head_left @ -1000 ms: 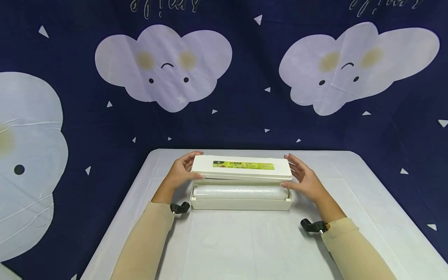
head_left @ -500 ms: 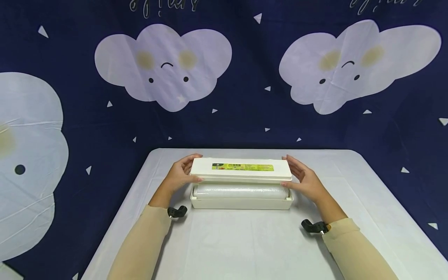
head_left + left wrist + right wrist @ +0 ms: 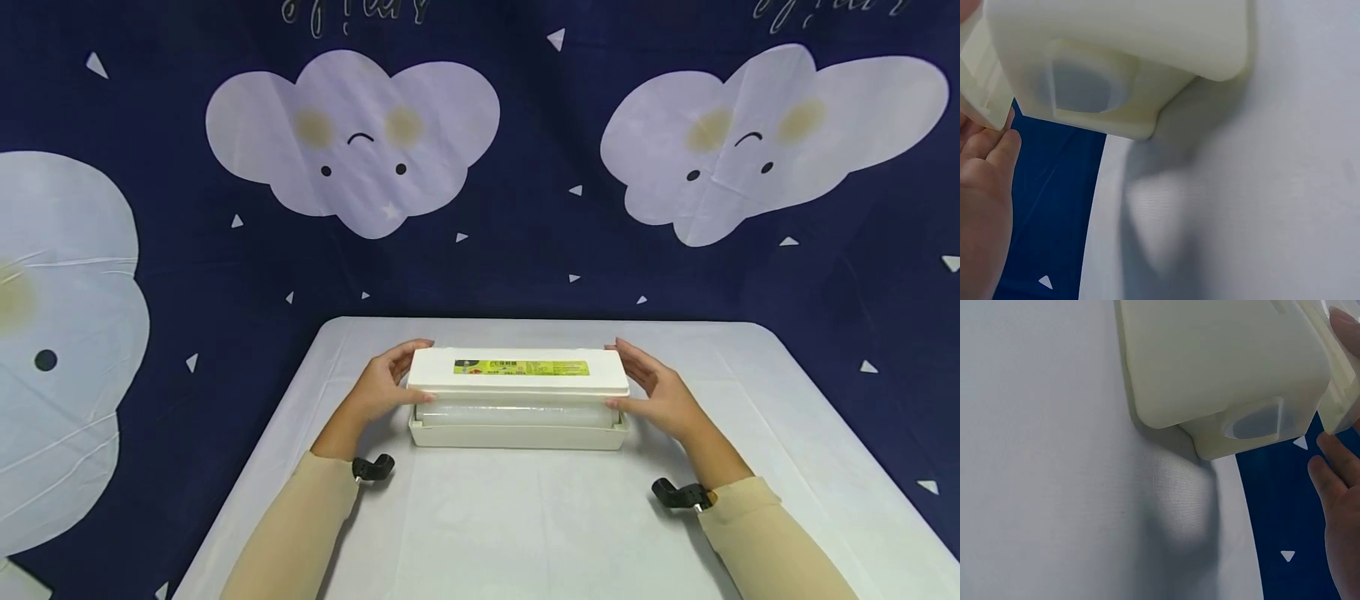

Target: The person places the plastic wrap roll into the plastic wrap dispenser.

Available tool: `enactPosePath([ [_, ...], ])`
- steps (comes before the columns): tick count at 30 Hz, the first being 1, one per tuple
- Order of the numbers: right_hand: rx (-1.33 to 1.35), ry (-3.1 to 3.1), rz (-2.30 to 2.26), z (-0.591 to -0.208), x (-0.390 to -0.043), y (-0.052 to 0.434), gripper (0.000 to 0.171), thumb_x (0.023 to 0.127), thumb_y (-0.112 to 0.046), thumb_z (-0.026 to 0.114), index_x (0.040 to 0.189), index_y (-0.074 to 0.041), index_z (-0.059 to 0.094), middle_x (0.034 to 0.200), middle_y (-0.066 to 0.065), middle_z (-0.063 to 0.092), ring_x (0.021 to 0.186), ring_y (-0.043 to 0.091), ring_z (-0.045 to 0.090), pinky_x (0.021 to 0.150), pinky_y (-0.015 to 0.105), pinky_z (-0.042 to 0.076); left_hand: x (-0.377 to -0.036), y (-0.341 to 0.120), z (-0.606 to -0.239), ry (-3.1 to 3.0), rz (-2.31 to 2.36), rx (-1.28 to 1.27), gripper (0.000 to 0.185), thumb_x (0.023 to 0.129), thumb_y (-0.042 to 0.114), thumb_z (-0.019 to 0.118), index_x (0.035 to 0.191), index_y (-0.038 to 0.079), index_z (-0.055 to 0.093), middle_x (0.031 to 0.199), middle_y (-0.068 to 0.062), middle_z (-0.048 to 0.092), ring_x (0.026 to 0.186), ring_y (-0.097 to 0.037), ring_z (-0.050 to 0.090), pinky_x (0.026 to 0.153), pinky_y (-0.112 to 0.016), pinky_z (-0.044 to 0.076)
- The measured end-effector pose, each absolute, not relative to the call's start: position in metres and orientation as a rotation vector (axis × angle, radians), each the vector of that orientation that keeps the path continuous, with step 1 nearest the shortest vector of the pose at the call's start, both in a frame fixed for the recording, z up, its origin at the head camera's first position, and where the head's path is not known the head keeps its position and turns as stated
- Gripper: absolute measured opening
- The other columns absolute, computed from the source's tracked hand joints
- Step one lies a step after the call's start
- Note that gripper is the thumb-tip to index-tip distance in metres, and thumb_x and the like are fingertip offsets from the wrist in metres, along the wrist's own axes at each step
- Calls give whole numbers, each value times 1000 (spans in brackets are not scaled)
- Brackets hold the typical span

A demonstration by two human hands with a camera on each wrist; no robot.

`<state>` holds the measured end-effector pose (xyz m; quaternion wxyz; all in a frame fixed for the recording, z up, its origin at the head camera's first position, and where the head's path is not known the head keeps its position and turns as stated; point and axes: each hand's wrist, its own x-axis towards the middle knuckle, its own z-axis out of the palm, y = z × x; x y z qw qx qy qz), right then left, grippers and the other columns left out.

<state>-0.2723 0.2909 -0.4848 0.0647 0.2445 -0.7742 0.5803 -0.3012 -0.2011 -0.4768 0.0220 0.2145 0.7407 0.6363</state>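
Observation:
A white lid [image 3: 517, 382] with a yellow-green label is held level over a cream cling film box [image 3: 517, 437]. My left hand [image 3: 381, 387] grips the lid's left end, thumb on the front edge and fingers behind. At the other end my right hand [image 3: 660, 398] holds it the same way. Between lid and box, part of a clear cling film roll [image 3: 517, 415] shows; the lid hides the rest. Both wrist views show a gap between the lid [image 3: 985, 81] and the box [image 3: 1229, 362], whose end wall has a rounded opening.
The box stands on a table with a white cloth [image 3: 480, 525]. Behind the table's far edge hangs a dark blue curtain [image 3: 525, 275] printed with clouds and small triangles. A black camera mount sits on each wrist.
Both hands have lowered the lid and brought it toward the front, so it covers more of the roll. Its slight tilt has levelled out. The box has stayed in place.

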Motion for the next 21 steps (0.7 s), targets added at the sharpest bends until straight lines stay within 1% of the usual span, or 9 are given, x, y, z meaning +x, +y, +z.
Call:
enactPosePath([
  [4, 713, -2387, 1724, -484, -270, 292, 100, 79, 6, 91, 163, -8, 39, 158, 18, 48, 146, 27, 44, 118, 24, 33, -298, -203, -478, 2340, 1923, 677, 91, 70, 1, 99, 150, 9, 56, 153, -17, 53, 145, -24, 46, 119, -35, 35],
  [6, 702, -2410, 1715, -484, -268, 292, 100, 79, 3, 92, 162, -8, 39, 157, 18, 48, 145, 25, 45, 118, 24, 34, -297, -204, -479, 2356, 1905, 683, 91, 69, 2, 100, 149, 10, 57, 153, -14, 54, 145, -24, 45, 121, -38, 33],
  [9, 710, -2428, 1706, -485, -267, 293, 100, 79, 2, 92, 163, -6, 38, 157, 18, 49, 145, 29, 44, 118, 26, 34, -295, -205, -480, 2354, 1898, 705, 92, 68, 1, 100, 149, 7, 57, 152, -14, 54, 147, -27, 43, 122, -42, 31],
  [13, 724, -2443, 1689, -486, -265, 294, 102, 77, 2, 93, 163, -6, 38, 155, 19, 50, 145, 34, 44, 118, 25, 34, -292, -205, -480, 2357, 1885, 746, 91, 66, -2, 100, 146, 2, 57, 152, -15, 53, 147, -30, 41, 123, -42, 29],
  [16, 728, -2452, 1683, -487, -263, 294, 104, 75, 1, 95, 163, -8, 39, 154, 20, 51, 144, 27, 46, 116, 20, 35, -289, -206, -479, 2387, 1853, 757, 91, 65, 1, 101, 144, 2, 58, 151, -12, 54, 147, -28, 42, 123, -41, 30],
  [21, 757, -2427, 1709, -487, -260, 295, 105, 73, 4, 95, 162, -7, 40, 153, 22, 52, 139, 16, 50, 115, 20, 35, -284, -206, -480, 2396, 1826, 766, 91, 63, 3, 103, 142, 3, 58, 149, -14, 55, 145, -29, 45, 122, -47, 31],
])
